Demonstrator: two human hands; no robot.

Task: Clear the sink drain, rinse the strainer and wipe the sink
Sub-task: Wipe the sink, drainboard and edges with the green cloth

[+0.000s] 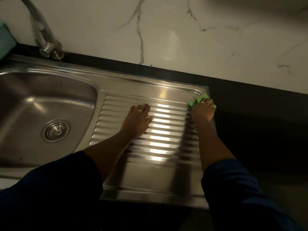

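The steel sink basin (pixel 25 90) lies at the left, with the round strainer (pixel 55 130) seated in its drain. To its right stretches the ribbed drainboard (pixel 166 124). My left hand (pixel 137 121) rests flat on the ribs, fingers straight, a ring on one finger. My right hand (pixel 203 110) presses a green cloth (pixel 198 100) against the drainboard's far right corner, fingers curled over it. Most of the cloth is hidden under the hand.
A steel tap (pixel 45 39) rises at the back left, by a teal object (pixel 5 39) at the frame's edge. A black countertop (pixel 258 122) surrounds the sink, and a white marble wall (pixel 166 30) stands behind. Dark sleeves cover both forearms.
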